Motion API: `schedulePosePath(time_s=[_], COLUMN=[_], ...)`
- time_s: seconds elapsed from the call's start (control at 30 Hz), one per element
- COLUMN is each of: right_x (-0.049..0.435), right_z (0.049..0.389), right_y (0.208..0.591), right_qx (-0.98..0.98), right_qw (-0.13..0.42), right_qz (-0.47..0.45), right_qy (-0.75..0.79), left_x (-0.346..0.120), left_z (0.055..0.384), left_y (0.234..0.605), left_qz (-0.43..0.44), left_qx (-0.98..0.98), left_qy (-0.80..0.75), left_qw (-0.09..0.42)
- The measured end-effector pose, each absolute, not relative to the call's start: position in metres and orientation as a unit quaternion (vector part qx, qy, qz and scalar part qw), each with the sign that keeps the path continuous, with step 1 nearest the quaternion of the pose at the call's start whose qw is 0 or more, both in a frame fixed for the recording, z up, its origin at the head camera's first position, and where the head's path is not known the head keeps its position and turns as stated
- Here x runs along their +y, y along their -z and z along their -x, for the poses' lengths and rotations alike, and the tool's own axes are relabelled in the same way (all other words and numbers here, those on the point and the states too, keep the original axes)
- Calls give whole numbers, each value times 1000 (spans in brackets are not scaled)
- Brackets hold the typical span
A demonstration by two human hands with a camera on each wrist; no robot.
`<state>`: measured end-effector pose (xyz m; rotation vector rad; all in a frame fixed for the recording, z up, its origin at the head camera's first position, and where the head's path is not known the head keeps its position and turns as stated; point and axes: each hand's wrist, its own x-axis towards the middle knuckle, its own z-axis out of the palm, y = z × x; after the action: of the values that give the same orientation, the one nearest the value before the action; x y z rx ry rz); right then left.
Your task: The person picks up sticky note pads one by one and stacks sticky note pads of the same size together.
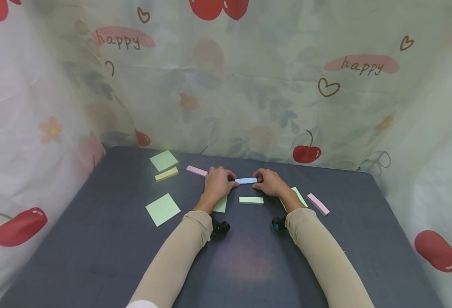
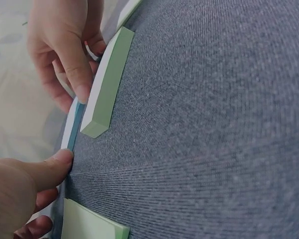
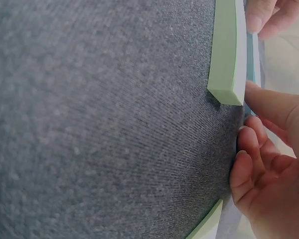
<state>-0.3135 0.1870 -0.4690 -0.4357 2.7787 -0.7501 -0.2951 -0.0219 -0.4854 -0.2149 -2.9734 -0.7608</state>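
A narrow blue sticky-note pad [image 1: 246,181] lies crosswise near the back of the table. My left hand [image 1: 219,184] pinches its left end between thumb and fingers, and my right hand [image 1: 270,183] pinches the right end. Just in front of it is a narrow green sticky-note pad [image 1: 251,200], touched by neither hand. Under the left wrist shows part of a green square pad [image 1: 221,205]. Another green pad [image 1: 299,197] is partly covered by the right wrist. In the left wrist view the blue pad [image 2: 73,124] spans between both hands' fingertips.
On the left are two green square pads, a far one [image 1: 164,161] and a nearer one [image 1: 162,209], with a narrow yellow pad [image 1: 166,174] between them. A pink strip pad [image 1: 197,170] lies beside the left hand, another pink one [image 1: 318,204] at right. Printed curtains surround the dark table [image 1: 95,239].
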Motion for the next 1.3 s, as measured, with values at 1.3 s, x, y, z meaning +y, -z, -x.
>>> schedulePosePath(time_s=[1.3], right_x=[199], right_z=[274], right_y=[453], right_qx=[903], right_qw=[41], right_qz=[139], right_qy=[405], left_x=[-30], left_z=[274], left_y=[471], left_qz=[142], left_qx=[-921], left_qy=[360], left_qw=[49])
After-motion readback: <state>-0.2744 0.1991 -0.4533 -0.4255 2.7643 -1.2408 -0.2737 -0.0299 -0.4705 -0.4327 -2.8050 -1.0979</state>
